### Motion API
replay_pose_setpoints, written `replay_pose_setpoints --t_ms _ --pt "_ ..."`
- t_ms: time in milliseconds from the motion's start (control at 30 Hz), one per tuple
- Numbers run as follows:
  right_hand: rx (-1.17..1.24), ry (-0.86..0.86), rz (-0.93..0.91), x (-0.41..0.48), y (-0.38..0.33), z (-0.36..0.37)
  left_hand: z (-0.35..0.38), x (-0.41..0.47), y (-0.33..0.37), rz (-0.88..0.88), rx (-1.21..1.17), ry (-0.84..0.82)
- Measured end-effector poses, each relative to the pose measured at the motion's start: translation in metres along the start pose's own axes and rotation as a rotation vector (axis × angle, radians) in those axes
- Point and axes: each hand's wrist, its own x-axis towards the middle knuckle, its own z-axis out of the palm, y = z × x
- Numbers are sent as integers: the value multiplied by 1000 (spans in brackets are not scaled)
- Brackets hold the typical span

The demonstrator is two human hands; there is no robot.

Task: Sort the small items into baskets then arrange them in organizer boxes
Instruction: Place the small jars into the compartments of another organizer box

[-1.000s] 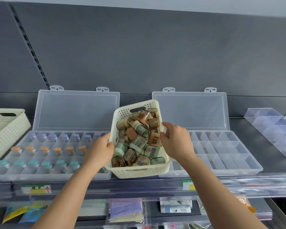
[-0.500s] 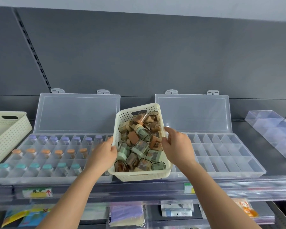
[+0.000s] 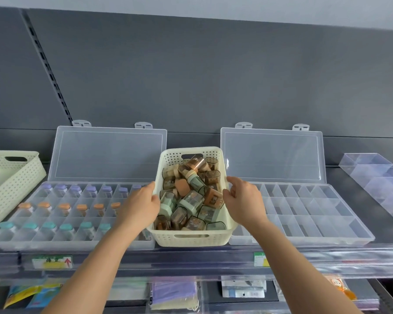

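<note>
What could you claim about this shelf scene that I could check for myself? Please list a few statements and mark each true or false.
1. The left hand and right hand both grip the cream basket by its side rims. True.
2. The right organizer box is packed with bottles. False: the compartments that show are bare.
3. The left organizer box holds rows of purple-, orange- and teal-capped bottles. True.
4. Both organizer boxes are closed. False: the left lid and right lid stand open.
5. The cream basket is empty. False: small containers are piled in it.
</note>
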Motion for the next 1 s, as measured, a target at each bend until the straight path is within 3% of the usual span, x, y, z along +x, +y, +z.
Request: replay_pose_setpoints --t_ms 567,700,767,867,1000 --pt "-96 -102 80 8 24 20 17 5 10 30 260 -10" --pt "-179 -167 57 12 28 16 11 3 20 70 368 131" --pt "-247 -117 -6 12 29 14 15 0 26 162 391 224" --pt "-339 8 -248 11 25 13 20 -4 32 231 357 178" --pt "-291 -160 -644 13 7 19 22 -9 32 278 522 40"
